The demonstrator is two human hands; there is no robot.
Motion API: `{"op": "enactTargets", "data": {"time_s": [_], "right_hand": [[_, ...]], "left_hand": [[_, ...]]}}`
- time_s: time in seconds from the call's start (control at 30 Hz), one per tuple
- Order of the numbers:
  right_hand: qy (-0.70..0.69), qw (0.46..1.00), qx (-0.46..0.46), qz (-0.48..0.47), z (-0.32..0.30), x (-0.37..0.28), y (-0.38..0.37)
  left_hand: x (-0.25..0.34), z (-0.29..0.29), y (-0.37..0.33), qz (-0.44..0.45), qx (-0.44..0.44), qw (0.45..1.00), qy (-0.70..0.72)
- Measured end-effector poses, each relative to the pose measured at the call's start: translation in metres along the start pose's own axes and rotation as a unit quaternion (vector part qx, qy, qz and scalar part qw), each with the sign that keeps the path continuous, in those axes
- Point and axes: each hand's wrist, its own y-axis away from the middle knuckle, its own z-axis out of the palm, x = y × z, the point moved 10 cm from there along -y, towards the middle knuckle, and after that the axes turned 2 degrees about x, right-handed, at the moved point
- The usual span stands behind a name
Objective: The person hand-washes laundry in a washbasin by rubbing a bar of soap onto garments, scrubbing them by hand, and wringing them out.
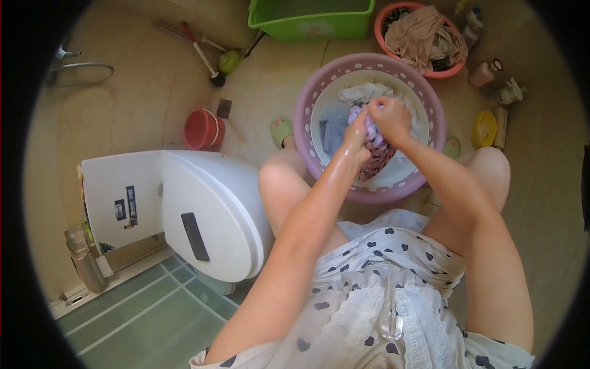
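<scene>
A wet cloth garment [377, 161] with a purple, pink and dark pattern is bunched between my two hands. My left hand [357, 138] is closed around its left side, and the skin of that hand and forearm looks wet. My right hand [391, 118] grips the upper part, its fingers curled against the left hand. Both hands are over a large purple-pink basin [305, 123] with a white-spotted rim. Inside the basin are water and a whitish cloth [367, 92] lying at the far side. The garment's lower end hangs toward me, near the basin's inner wall.
A white toilet [215, 203] with a dark rectangular object on its lid stands to the left. Beyond it is a red bucket [201, 130]. A green tub [313, 26] and a pink basin of clothes [380, 37] stand behind. A yellow bowl [484, 129] and bottles [484, 72] are at right.
</scene>
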Motion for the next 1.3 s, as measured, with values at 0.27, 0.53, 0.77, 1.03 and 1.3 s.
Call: {"op": "enactTargets", "data": {"time_s": [0.27, 0.53, 0.77, 1.03, 1.3], "right_hand": [[-0.262, 0.905, -0.318, 0.104, 0.06, 0.056, -0.005], [-0.165, 0.942, -0.251, -0.147, -0.019, -0.032, -0.008], [-0.304, 0.941, -0.055, -0.14, -0.033, -0.059, 0.036], [-0.172, 0.973, 0.021, -0.154, -0.004, -0.03, 0.025], [-0.249, 0.956, -0.006, -0.152, -0.026, -0.102, 0.072]], "left_hand": [[0.046, 0.044, 0.041, 0.108, -0.126, 0.97, -0.177], [0.085, 0.035, 0.059, 0.238, -0.012, 0.936, -0.26], [0.001, 0.028, 0.034, -0.04, -0.117, 0.991, 0.041], [-0.01, 0.024, 0.003, -0.027, -0.172, 0.976, 0.131], [0.029, 0.01, 0.013, 0.007, -0.242, 0.957, 0.16]]}}
